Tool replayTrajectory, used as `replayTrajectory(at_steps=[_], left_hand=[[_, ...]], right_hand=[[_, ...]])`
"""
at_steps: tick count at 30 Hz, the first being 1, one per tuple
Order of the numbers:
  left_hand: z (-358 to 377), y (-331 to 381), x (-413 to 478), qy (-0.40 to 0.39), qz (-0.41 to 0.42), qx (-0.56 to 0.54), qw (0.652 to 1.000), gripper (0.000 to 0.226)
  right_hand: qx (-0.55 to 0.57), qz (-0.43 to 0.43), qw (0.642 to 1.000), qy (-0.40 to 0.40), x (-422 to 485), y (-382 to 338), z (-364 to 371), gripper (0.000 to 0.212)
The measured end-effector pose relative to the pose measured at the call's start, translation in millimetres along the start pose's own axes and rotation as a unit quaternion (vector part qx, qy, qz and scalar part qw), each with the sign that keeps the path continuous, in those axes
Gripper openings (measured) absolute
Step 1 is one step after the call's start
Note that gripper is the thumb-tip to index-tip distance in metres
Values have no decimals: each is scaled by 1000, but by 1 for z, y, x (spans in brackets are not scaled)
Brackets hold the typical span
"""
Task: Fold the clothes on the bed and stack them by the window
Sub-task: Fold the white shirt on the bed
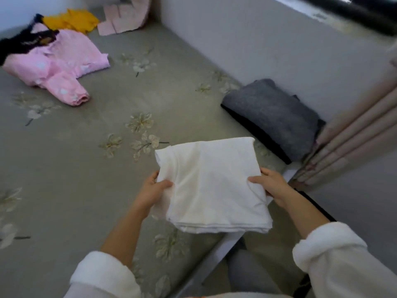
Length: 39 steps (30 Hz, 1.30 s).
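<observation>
A folded white garment (pixel 212 183) hangs in the air over the bed's near right corner. My left hand (pixel 153 190) grips its left edge and my right hand (pixel 268 184) grips its right edge. A folded grey garment (pixel 272 117) lies on top of a dark one against the wall under the window (pixel 348 9), a little beyond the white one. Unfolded clothes lie at the bed's far left: a pink garment (pixel 58 65), a black one (pixel 19 43) and a yellow one (pixel 71 20).
The bed (pixel 90 147) has a grey-green sheet with a flower print. Pale pink curtains (pixel 354 134) hang at the right, next to the grey stack. A pink folded item (pixel 124 18) rests in the far corner. The bed's edge runs past my knees at the bottom.
</observation>
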<state>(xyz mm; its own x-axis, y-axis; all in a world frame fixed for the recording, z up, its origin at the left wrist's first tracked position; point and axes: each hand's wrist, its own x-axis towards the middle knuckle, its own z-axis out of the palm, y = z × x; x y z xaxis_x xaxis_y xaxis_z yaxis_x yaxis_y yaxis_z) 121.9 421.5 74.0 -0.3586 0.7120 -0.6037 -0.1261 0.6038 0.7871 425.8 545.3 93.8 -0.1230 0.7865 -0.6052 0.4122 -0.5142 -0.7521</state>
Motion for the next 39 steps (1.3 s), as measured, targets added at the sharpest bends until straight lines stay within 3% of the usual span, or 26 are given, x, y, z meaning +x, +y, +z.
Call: replayTrajectory(at_steps=[8, 13, 19, 23, 27, 29, 31, 34, 37, 39], left_hand=[[142, 130, 99, -69, 48, 78, 993, 38], [238, 206, 171, -82, 53, 109, 989, 56], [324, 292, 254, -135, 107, 155, 973, 39], [370, 334, 302, -118, 170, 191, 960, 28], [408, 348, 339, -25, 245, 245, 938, 29], [422, 333, 354, 36, 227, 337, 913, 49], [433, 304, 356, 43, 184, 480, 856, 63], [443, 255, 348, 25, 219, 569, 792, 62], [443, 216, 339, 27, 250, 584, 772, 62], [440, 196, 333, 34, 234, 590, 772, 64]], right_hand=[[93, 6, 993, 73, 93, -27, -138, 23], [166, 19, 981, 103, 168, -42, -217, 23], [263, 30, 956, 124, 248, -58, -277, 31], [323, 29, 937, 133, 288, -64, -297, 32], [347, 66, 922, 159, 318, -59, -294, 38], [280, 101, 935, 192, 327, -55, -287, 46], [106, 126, 959, 230, 332, -51, -278, 58], [-157, 34, 953, 258, 329, -47, -265, 73], [-316, -106, 930, 155, 330, -35, -253, 81], [-378, -125, 914, 71, 334, -24, -248, 80]])
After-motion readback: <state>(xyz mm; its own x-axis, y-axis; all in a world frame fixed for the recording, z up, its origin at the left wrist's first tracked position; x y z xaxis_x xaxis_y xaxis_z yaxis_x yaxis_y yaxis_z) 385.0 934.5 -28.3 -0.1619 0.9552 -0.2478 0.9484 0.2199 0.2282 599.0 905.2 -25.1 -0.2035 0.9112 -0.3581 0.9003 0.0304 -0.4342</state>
